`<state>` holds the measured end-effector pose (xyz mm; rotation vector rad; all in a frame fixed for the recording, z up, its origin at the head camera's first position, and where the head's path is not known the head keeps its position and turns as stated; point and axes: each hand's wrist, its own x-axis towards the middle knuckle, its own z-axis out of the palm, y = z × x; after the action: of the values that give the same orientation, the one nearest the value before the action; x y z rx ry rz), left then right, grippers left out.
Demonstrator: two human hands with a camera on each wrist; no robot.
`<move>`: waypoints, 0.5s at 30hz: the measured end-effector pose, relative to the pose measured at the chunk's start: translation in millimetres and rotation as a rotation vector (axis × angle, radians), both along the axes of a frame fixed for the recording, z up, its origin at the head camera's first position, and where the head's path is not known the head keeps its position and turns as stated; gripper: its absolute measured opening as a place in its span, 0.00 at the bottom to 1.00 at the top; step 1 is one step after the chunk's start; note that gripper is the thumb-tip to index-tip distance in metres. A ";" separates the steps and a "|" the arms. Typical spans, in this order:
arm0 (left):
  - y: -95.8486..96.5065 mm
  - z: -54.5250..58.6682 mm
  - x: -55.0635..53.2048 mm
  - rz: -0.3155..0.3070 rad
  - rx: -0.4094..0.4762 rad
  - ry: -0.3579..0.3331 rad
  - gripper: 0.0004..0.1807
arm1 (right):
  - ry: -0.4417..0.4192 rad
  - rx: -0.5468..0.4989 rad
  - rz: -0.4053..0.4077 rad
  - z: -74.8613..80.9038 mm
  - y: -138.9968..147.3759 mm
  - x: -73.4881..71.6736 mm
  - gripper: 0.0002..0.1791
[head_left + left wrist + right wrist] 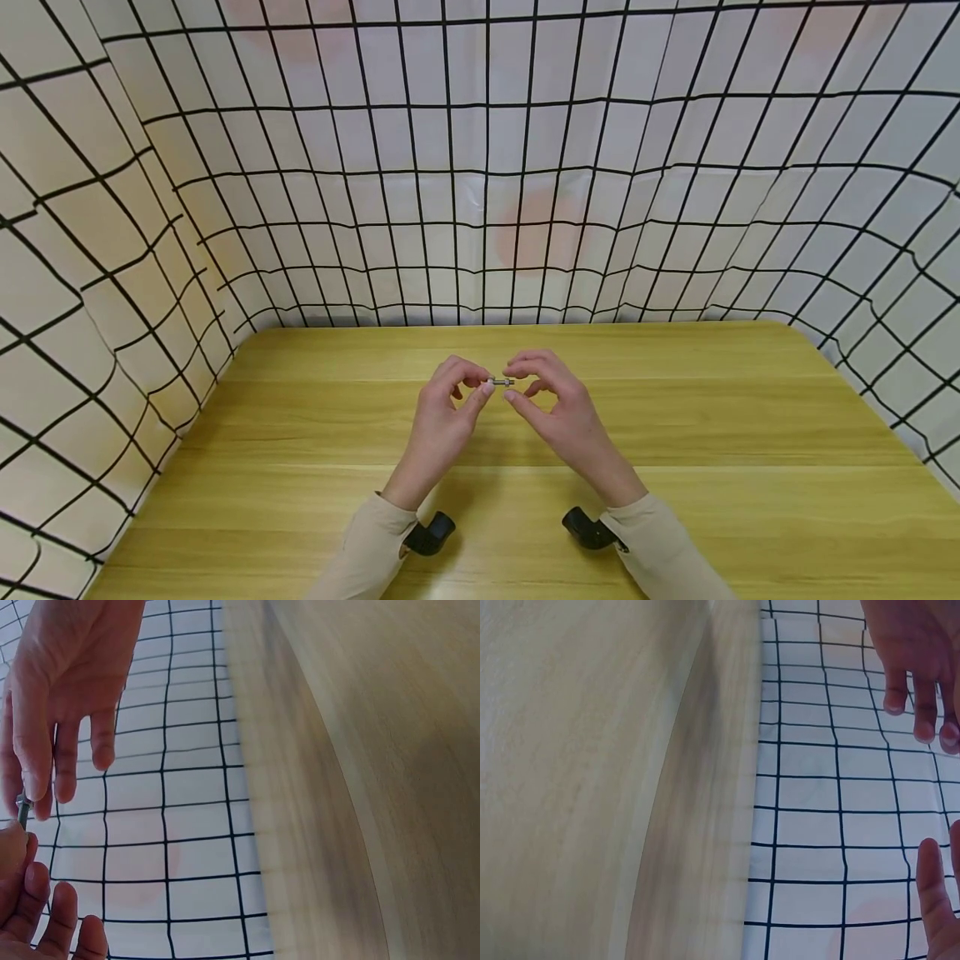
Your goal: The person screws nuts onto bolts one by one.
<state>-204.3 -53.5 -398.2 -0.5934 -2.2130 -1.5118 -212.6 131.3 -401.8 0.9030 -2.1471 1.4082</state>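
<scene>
A small metal bolt (498, 382) lies level between the two hands, above the table. My left hand (441, 408) pinches one end of it between thumb and forefinger. Around the other end, where a nut (507, 382) seems to sit on the thread, my right hand (564, 408) holds its thumb and forefinger apart, with a gap on either side of the metal. In the left wrist view the bolt (23, 814) shows at the left edge, between the hands. The right wrist view shows only fingers of both hands; the bolt is out of that frame.
Both hands are over a wooden table (300, 467). White sheeting with a black grid (420, 200) rises behind the table and along both sides. A black wrist device (431, 533) sits at the left sleeve, and another black device (587, 529) at the right one.
</scene>
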 end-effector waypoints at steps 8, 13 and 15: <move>0.7 -0.8 -0.3 -0.010 -0.007 -0.001 0.03 | 0.009 -0.020 -0.013 24.4 -8.3 17.9 0.11; 1.1 -0.4 0.1 -0.032 0.027 -0.008 0.03 | -0.066 -0.026 -0.036 24.9 -9.7 20.5 0.05; 1.2 -0.3 -0.2 -0.046 0.045 -0.011 0.03 | -0.083 -0.029 -0.050 24.7 -10.1 21.1 0.04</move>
<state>-204.4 -52.3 -398.6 -0.6275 -2.1817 -1.5877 -191.4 121.3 -377.1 0.7875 -2.1887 1.4720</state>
